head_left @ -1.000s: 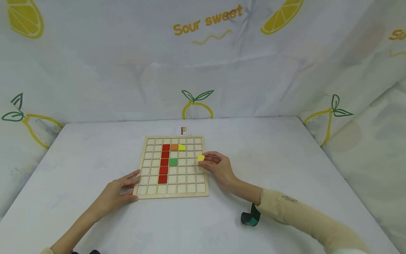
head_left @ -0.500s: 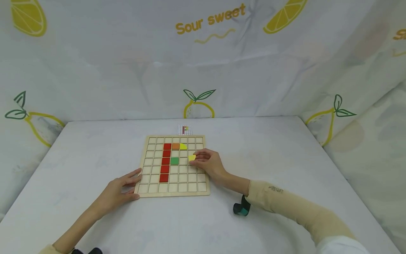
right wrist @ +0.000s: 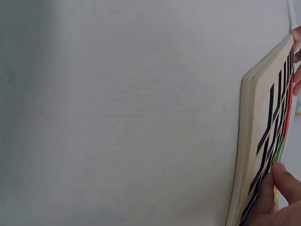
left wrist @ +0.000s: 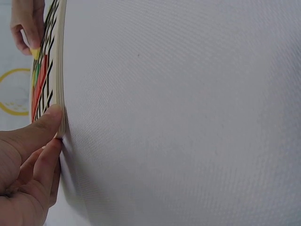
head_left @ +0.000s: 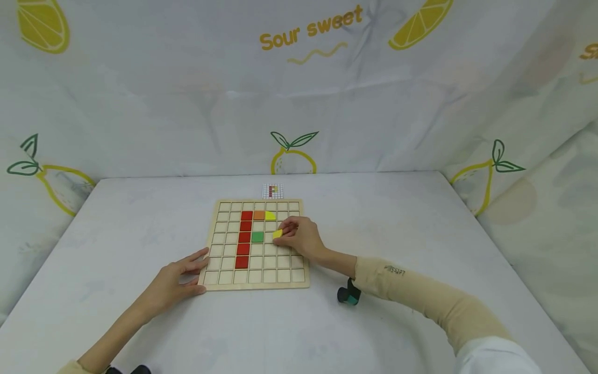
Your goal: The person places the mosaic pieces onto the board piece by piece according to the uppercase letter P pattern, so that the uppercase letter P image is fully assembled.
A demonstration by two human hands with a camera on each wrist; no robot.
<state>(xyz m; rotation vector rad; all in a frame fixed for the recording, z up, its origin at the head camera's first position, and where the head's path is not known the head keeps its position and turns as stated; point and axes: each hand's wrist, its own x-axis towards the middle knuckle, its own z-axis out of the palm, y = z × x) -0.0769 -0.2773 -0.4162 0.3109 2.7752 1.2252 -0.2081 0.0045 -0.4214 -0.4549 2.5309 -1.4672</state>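
Observation:
My left hand [head_left: 169,285] touches the left edge of a wooden grid board [head_left: 299,275], thumb [left wrist: 49,120] at the near corner and fingers fairly straight along the side. My right hand [head_left: 302,239] pinches a yellow tile [head_left: 277,234] over the board's right half, just right of a green square tile [head_left: 257,237]. Several red square tiles [head_left: 244,237] form a column on the grid. Beside the column's top one sit an orange square tile [head_left: 259,215] and a yellow rounded-corner tile [head_left: 270,215].
Behind the board lies a small pattern card [head_left: 273,191] printed with a coloured grid. A black and teal object [head_left: 349,292] shows below the right sleeve. The white tabletop [head_left: 397,218] meets a lemon-print cloth [head_left: 187,119] at the back.
My right hand has moved left across the board with the yellow tile, from the right edge toward the green tile. My left hand stays at the board's left edge. The view has shifted slightly.

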